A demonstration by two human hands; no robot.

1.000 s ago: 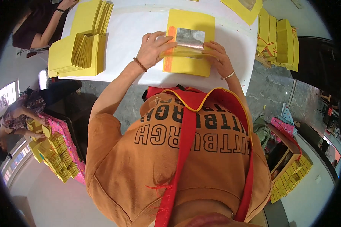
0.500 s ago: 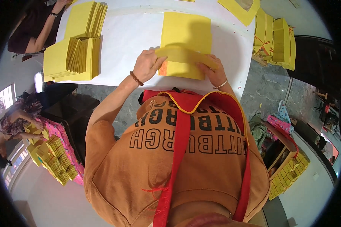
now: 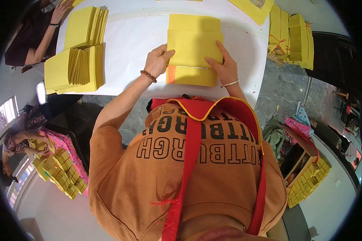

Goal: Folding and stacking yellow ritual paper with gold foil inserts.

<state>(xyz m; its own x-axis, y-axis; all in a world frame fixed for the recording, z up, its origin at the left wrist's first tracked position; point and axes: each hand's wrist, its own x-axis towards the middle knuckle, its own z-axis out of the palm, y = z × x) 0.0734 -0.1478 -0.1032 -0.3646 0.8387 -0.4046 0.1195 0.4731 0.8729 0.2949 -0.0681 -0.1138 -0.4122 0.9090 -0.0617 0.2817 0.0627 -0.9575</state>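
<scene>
Pinching one edge of the yellow upper layer [image 3: 193, 46] to its right, thumb on top, the left hand [image 3: 156, 63] seems to steady it; the right hand [image 3: 225, 66], thumb and forefinger spread along the other side, probably squares it over the yellow lower layer [image 3: 195, 77] beneath. Yellow stacks [image 3: 59, 67] sit left of the left hand (within easy reach, I'd guess).

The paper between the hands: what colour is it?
The paper is yellow with an orange patch, best in the head view.
</scene>
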